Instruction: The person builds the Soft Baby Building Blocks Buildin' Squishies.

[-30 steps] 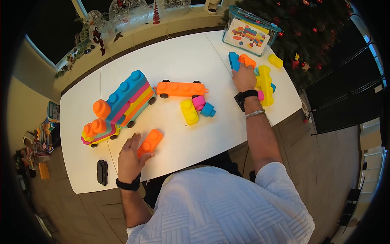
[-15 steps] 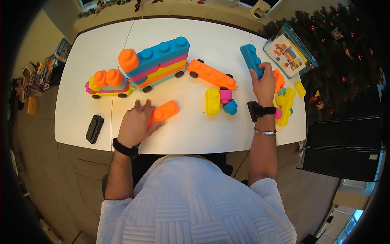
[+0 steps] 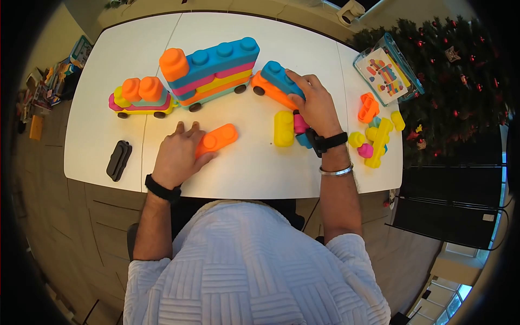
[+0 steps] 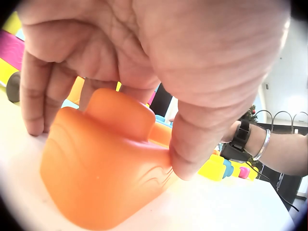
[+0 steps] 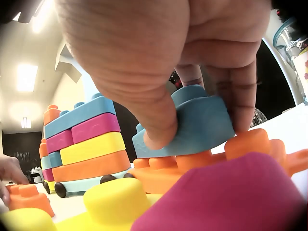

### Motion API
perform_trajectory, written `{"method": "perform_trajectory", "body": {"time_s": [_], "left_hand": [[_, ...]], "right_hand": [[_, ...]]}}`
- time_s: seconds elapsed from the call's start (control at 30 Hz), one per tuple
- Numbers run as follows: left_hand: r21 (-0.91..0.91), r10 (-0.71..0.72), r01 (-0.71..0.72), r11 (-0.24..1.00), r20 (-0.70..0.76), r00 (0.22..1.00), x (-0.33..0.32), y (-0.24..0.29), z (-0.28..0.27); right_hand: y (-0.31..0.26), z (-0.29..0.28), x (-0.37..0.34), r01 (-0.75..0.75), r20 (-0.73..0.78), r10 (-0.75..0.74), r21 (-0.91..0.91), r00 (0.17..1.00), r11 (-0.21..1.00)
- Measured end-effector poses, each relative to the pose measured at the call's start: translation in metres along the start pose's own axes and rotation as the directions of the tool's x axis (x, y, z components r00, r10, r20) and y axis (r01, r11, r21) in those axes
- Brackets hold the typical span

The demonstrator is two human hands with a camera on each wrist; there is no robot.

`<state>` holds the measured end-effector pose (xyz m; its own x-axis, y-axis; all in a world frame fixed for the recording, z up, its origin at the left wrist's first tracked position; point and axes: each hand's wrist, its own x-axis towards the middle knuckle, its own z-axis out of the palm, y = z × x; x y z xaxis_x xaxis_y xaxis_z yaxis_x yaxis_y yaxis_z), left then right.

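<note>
My right hand [image 3: 319, 111] pinches a long blue building block [image 5: 195, 125] between thumb and fingers. This block sits over the studs of an orange wheeled train car [image 3: 272, 96], whose studs show beneath and beside it in the right wrist view. My left hand [image 3: 177, 157] straddles one end of an orange block [image 3: 218, 139] on the table, with spread fingertips on the tabletop. In the left wrist view the thumb lies along that orange block [image 4: 96, 168]. To the left stands a stacked car of coloured layers [image 3: 214, 76], behind a small engine [image 3: 142, 100].
Yellow [image 3: 284, 129], pink and blue blocks lie near the right wrist. More loose blocks [image 3: 379, 142] are at the table's right end, beside a clear bag with a picture card [image 3: 382, 76]. A black case [image 3: 119, 161] lies at the front left.
The right hand took the long blue block from the right end and carried it left onto the orange car. My left hand stays by the orange block. The head view has shifted.
</note>
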<state>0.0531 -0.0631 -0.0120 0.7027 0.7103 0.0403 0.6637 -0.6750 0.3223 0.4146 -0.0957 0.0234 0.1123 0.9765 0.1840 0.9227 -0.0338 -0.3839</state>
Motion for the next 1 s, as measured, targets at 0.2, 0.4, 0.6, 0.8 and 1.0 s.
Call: {"method": "perform_trajectory", "body": {"time_s": [0.2,0.4,0.6,0.8,1.0], "left_hand": [[-0.035,-0.028,0.03,0.999,0.058,0.998,0.004,0.001,-0.005],[-0.018,-0.011,0.011,1.0,0.025,1.0,0.002,0.001,-0.008],[-0.06,0.031,-0.029,0.998,0.028,0.999,0.005,-0.003,-0.004],[-0.028,-0.038,0.042,0.999,0.112,0.993,0.006,0.004,-0.012],[-0.031,0.066,-0.065,0.997,0.031,0.997,0.004,-0.005,-0.005]], "right_hand": [[0.004,0.001,0.002,0.055,-0.009,-0.054,0.059,0.998,0.997],[0.002,0.01,0.004,0.042,0.017,-0.042,0.031,0.999,0.999],[0.002,0.003,0.005,0.016,0.1,-0.013,-0.032,0.995,0.999],[0.02,-0.009,-0.017,0.02,0.011,-0.021,0.096,1.0,0.995],[0.097,-0.051,-0.08,-0.18,-0.517,0.113,-0.081,0.848,0.98]]}}
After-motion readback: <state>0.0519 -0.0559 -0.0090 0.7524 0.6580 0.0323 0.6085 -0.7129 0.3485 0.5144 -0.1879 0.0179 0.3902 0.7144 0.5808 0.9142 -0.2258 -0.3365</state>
